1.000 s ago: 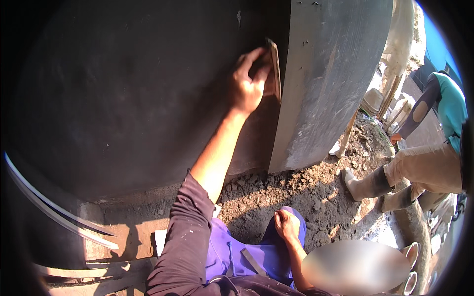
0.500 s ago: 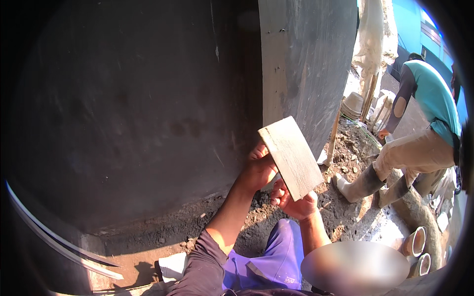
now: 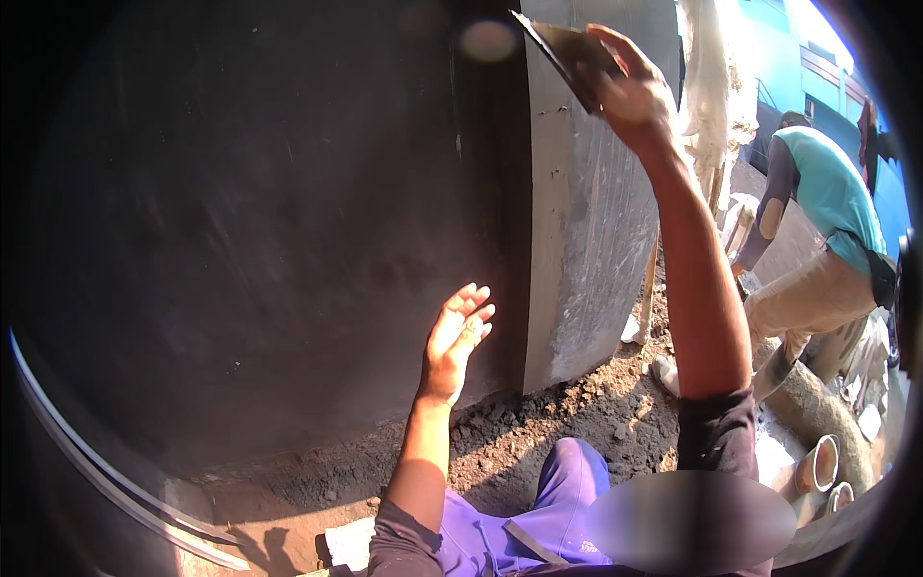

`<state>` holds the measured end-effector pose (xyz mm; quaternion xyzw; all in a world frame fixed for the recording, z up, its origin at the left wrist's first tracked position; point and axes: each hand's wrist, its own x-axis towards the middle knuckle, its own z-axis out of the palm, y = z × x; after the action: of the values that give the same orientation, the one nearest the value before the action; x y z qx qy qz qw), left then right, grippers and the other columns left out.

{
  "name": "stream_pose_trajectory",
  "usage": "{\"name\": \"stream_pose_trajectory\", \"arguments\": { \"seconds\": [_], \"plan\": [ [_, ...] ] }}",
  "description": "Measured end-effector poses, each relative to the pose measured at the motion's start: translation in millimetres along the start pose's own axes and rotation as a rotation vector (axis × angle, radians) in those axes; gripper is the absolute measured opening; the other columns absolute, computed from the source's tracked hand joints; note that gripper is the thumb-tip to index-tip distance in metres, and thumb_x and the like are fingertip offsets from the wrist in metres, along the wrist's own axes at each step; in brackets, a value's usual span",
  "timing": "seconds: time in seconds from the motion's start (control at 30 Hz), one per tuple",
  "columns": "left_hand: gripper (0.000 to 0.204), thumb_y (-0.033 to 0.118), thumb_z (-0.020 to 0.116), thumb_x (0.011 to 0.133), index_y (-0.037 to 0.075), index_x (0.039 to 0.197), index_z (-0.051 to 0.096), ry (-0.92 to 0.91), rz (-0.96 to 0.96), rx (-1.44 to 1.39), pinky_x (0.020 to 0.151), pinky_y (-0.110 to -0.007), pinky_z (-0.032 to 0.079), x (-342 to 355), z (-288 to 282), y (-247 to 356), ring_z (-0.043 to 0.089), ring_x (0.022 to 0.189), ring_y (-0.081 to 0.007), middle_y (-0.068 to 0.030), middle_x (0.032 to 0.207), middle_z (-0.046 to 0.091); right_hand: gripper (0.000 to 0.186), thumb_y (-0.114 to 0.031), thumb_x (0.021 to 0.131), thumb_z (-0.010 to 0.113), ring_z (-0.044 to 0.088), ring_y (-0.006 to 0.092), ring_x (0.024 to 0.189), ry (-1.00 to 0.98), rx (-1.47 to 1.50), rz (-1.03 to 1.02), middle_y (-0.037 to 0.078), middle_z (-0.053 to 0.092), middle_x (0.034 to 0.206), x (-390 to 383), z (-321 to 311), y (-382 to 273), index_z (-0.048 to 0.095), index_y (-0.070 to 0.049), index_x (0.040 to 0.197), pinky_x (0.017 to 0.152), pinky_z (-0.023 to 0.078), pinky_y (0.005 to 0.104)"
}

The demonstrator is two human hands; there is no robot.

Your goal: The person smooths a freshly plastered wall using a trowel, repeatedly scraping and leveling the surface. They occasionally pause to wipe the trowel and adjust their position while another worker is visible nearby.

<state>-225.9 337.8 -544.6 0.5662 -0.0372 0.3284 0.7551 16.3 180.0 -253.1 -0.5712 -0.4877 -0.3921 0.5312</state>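
Observation:
My right hand [image 3: 636, 101] is raised at the top, closed on a flat rectangular board [image 3: 567, 58], seen dark and tilted, near the upper part of the grey edge strip [image 3: 567, 240]. My left hand [image 3: 460, 332] is lower, in front of the dark wall [image 3: 240, 240], with curved fingers apart and nothing in them. Whether it touches the wall I cannot tell. My purple-clad knee [image 3: 572, 466] shows below.
A person in turquoise [image 3: 822, 173] bends at the right, above a rough curved pipe or edge [image 3: 808, 404]. Rubble [image 3: 625, 418] lies along the wall's foot. Two round containers [image 3: 812, 466] stand lower right; a pale sack [image 3: 346, 539] lies lower left.
The board passed from my left hand through both hands into my right, which lifted it high. My left hand has let go and opened, lower in front of the wall.

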Motion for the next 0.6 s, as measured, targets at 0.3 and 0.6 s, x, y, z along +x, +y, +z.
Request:
{"name": "stream_pose_trajectory", "arguments": {
  "seconds": [0.3,0.6],
  "plan": [
    [0.049,0.025,0.066,0.108,0.006,0.151,0.054,0.275,-0.351,0.13,0.106,-0.037,0.054,-128,-66,-91,0.068,0.12,-0.0214,-0.0123,0.139,0.067,0.044,-0.025,0.093,0.078,0.077,0.0312,0.1,0.037,-0.368,-0.261,0.017,0.077,0.116,79,9,24,0.073,-0.015,0.135,0.087,0.062,0.0408],
    [0.042,0.025,0.061,0.11,0.005,0.147,0.057,0.364,-0.437,0.177,0.106,-0.037,0.054,-175,-105,-110,0.069,0.119,-0.0211,-0.0118,0.136,0.07,0.05,-0.007,0.09,0.072,0.073,0.0364,0.099,-0.148,-0.393,0.243,0.02,0.072,0.11,-217,18,14,0.07,-0.018,0.139,0.089,0.059,0.044]
  ]
}}
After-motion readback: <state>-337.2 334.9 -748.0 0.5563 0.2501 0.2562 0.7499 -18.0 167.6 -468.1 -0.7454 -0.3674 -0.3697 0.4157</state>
